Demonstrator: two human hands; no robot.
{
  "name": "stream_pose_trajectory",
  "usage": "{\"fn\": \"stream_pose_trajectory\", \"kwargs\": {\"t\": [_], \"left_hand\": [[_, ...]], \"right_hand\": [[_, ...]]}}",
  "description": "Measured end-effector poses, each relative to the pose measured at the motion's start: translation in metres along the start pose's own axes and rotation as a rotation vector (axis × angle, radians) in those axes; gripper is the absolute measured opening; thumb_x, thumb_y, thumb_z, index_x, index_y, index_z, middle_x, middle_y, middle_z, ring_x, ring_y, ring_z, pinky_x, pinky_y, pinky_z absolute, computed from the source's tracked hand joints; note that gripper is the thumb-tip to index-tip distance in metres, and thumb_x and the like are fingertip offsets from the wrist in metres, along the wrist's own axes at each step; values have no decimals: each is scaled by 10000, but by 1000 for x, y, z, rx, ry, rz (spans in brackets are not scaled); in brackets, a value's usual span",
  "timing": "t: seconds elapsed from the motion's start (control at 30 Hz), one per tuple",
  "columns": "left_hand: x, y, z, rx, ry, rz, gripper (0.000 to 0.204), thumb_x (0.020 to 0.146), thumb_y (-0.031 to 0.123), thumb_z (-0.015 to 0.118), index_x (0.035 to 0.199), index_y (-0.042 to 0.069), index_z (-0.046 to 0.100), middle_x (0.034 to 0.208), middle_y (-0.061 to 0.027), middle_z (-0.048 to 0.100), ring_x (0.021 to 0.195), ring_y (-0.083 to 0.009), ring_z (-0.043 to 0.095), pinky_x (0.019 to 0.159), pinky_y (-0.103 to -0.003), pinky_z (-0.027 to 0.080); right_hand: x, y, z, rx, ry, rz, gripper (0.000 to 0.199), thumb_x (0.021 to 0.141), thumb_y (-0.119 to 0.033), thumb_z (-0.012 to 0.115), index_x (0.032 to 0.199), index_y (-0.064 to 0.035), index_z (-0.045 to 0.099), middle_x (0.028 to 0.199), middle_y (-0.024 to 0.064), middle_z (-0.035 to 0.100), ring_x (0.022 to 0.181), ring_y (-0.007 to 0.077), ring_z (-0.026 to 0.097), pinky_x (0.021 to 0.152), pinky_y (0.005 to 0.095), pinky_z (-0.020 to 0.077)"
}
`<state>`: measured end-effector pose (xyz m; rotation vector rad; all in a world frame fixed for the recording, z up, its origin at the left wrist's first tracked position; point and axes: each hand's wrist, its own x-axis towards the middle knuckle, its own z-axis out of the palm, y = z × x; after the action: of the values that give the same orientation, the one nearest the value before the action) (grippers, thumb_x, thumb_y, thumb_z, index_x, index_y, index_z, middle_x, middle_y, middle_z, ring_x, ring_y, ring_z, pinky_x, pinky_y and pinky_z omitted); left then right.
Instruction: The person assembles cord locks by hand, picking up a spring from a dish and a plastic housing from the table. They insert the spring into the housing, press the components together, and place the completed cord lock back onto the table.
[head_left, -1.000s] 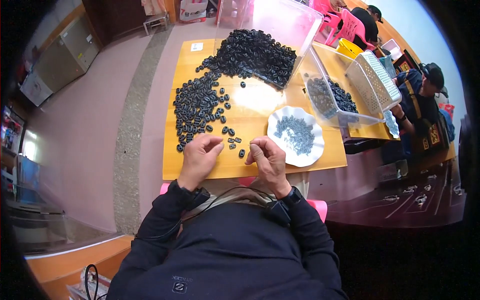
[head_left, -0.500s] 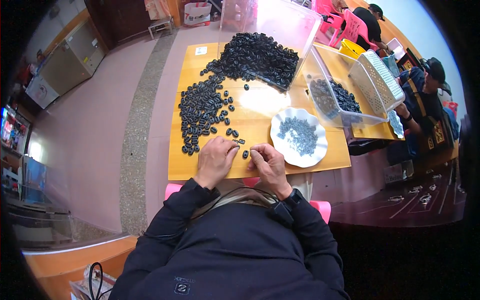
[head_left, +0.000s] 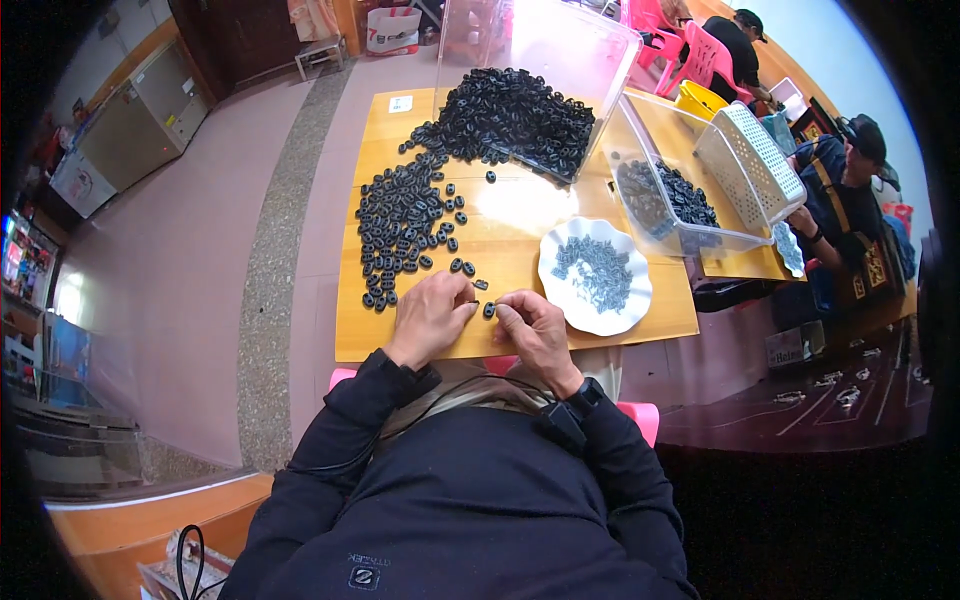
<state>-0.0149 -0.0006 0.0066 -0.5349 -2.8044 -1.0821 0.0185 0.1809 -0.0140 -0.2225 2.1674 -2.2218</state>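
Note:
My left hand (head_left: pixel 432 318) and my right hand (head_left: pixel 533 331) meet at the near edge of a wooden table (head_left: pixel 520 215). Together their fingertips pinch one small black ring-shaped part (head_left: pixel 489 310). Just beyond my left hand lies a loose spread of several such black parts (head_left: pixel 402 225). A bigger heap of them (head_left: pixel 515 115) sits at the far end. To the right of my right hand stands a white scalloped plate (head_left: pixel 630 306) holding several small grey pieces (head_left: pixel 595 272).
A clear plastic bin (head_left: pixel 660 195) with dark parts and a white perforated basket (head_left: pixel 752 165) stand at the table's right. Another clear bin (head_left: pixel 545 45) stands at the back. A person in dark clothes (head_left: pixel 845 195) sits at the right. Pink chairs (head_left: pixel 680 45) are behind.
Both hands stay together at the table's near edge, fingers shifting slightly on the small black part. The view has tilted a little.

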Motion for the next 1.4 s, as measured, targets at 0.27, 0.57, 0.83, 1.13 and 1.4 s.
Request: {"fn": "stream_pose_trajectory", "kwargs": {"t": [0.27,0.57,0.83,1.13,1.4], "left_hand": [[-7,-5,8,-825,86,-215,158,840,43,687,984,-23,685,859,-33,679,729,-84,619,664,-203,500],[-15,0,8,-1289,-76,-379,261,881,37,635,1129,-41,614,920,-85,670,773,-113,645,712,-238,553],[-17,2,11,-1377,-166,-513,253,900,20,602,1146,-40,597,982,-88,660,825,-126,655,773,-262,572],[-18,5,10,-1420,-209,-500,230,893,6,602,1117,-45,612,989,-101,663,841,-143,657,786,-277,576],[-18,5,10,-1402,-196,-520,205,887,8,611,1081,-59,618,960,-106,666,825,-147,659,773,-279,576]], "right_hand": [[0,-5,1,9,3,34,96,943,-73,574,958,19,598,709,22,614,612,74,581,572,202,483],[1,-5,2,-25,-2,40,97,946,-76,567,955,17,593,718,22,616,619,70,584,571,202,488],[1,-8,4,-71,-5,45,108,946,-78,565,928,23,598,717,25,620,604,68,589,543,202,487],[3,-9,5,-68,-15,6,100,935,-70,577,927,25,610,718,32,645,631,56,594,545,196,481],[2,-9,3,-49,-18,56,91,937,-67,572,923,16,606,730,32,639,630,63,600,551,200,494]]}}
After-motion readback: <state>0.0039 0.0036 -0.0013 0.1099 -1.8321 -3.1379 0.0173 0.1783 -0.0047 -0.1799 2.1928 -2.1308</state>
